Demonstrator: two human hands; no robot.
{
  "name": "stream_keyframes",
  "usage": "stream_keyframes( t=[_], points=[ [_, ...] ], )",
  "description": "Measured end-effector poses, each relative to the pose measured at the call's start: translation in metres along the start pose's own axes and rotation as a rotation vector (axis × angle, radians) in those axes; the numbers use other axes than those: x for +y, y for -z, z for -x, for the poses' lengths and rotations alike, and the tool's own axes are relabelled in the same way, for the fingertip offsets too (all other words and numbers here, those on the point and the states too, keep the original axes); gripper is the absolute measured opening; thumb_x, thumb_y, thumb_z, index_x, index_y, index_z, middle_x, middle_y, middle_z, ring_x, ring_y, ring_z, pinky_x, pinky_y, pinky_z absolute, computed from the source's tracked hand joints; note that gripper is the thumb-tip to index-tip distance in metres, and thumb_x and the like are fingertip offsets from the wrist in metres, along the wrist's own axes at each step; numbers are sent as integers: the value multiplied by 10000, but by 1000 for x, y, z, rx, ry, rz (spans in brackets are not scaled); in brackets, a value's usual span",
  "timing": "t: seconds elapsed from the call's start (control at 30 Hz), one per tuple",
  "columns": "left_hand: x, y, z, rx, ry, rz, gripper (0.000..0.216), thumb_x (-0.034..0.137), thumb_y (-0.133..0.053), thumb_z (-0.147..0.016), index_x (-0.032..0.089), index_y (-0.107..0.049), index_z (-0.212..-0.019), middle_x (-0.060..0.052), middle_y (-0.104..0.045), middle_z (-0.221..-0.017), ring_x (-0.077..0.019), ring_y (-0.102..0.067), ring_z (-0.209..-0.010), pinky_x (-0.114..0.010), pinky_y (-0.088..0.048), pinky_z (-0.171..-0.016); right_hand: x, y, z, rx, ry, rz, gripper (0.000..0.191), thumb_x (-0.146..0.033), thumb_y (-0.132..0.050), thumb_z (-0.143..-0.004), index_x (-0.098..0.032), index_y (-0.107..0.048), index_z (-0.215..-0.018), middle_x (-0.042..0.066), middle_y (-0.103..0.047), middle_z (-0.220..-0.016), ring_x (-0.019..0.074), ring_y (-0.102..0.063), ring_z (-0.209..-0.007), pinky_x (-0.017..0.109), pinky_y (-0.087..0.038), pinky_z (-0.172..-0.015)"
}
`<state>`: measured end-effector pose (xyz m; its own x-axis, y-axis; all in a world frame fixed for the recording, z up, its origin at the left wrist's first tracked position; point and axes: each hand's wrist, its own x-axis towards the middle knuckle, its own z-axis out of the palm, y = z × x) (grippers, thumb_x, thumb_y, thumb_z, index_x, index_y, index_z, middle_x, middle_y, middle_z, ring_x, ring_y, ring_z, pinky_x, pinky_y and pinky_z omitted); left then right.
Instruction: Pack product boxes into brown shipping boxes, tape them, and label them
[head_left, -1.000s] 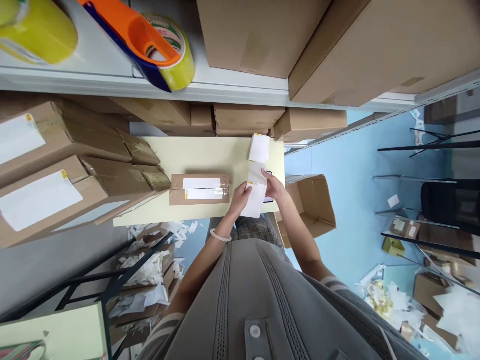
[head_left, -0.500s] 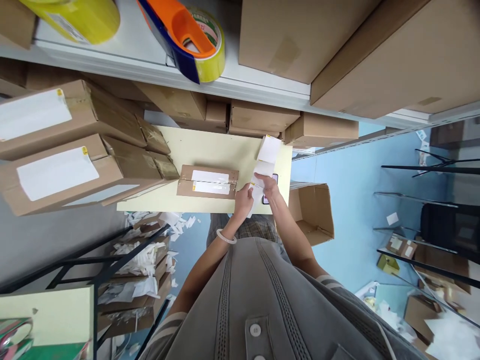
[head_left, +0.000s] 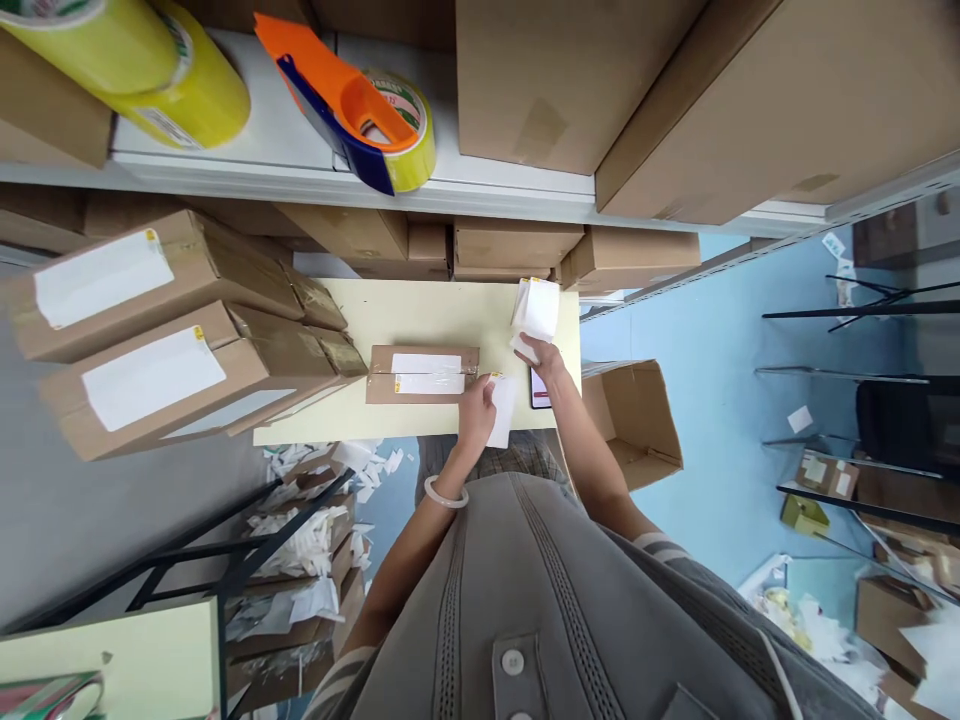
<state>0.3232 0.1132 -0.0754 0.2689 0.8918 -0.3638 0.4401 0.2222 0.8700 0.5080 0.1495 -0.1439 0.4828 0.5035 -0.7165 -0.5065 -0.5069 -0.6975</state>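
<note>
A single white label [head_left: 502, 415] with a yellow mark on its top edge is pinched in my left hand [head_left: 475, 412], over the table's front edge. My right hand [head_left: 543, 360] is closed on the lower end of a folded stack of white labels [head_left: 537, 308], which lies at the table's right end. Just below that hand, a phone [head_left: 538, 392] lies partly covered by my wrist. Left of my left hand rests a taped cardboard box [head_left: 381, 388] with white labels on its top. My left fingertips are close to the box's right end.
Labelled cartons [head_left: 281, 375] are piled at the table's left. A shelf [head_left: 517, 187] above the back edge bears a tape dispenser [head_left: 367, 120], tape rolls [head_left: 202, 90] and large cartons. An open carton [head_left: 646, 420] stands right of the table [head_left: 352, 425]. Paper scraps lie below left.
One label has come apart from the strip and is now in my left hand, lower and apart from the rest. My right hand has moved up slightly with the strip's end. The view has shifted slightly.
</note>
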Motion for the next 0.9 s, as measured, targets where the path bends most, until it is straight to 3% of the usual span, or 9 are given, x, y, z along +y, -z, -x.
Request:
stream_keyframes(
  t=[0.13,0.3,0.37,0.57,0.73,0.9],
  points=[
    [-3,32,4,49,4,54,107,256,-554,-903,206,-633,-851,-42,-653,-750,-227,-612,-762,-327,-460,-810,-3,4,11,-8,-67,-11,220,-316,-788,-731,-174,-655,-833,64,-727,-925,157,-693,-834,295,-597,-817],
    [1,70,18,30,-56,85,196,383,-550,-909,213,-591,-820,-16,-616,-719,-203,-580,-733,-307,-448,-781,9,20,48,146,54,91,290,-465,-700,-782,-204,-640,-894,84,-723,-1016,187,-695,-965,322,-575,-823],
    [4,84,23,16,-70,121,226,416,-561,-901,216,-583,-797,-9,-602,-697,-203,-579,-742,-302,-454,-776,15,25,67,143,88,81,307,-484,-679,-786,-222,-642,-942,84,-724,-1077,199,-687,-1035,345,-568,-860],
    [12,124,25,-4,-92,231,250,447,-607,-871,212,-598,-783,6,-571,-651,-189,-561,-699,-285,-456,-697,12,10,129,-106,84,-114,346,-513,-684,-806,-239,-668,-1017,104,-715,-1209,234,-669,-1148,401,-541,-984],
    [22,155,24,9,-134,285,292,483,-587,-869,203,-651,-922,-7,-640,-722,-183,-572,-687,-272,-442,-645,-10,-35,192,-355,218,-145,424,-579,-642,-849,-241,-711,-1094,84,-706,-1248,236,-639,-1211,394,-493,-1062],
    [30,184,29,78,-175,371,342,510,-569,-878,193,-648,-979,0,-655,-739,-159,-570,-648,-251,-429,-594,-16,-86,239,-585,291,-11,478,-611,-729,-767,-223,-763,-1044,81,-764,-1086,252,-702,-1078,401,-518,-1014]
  ],
)
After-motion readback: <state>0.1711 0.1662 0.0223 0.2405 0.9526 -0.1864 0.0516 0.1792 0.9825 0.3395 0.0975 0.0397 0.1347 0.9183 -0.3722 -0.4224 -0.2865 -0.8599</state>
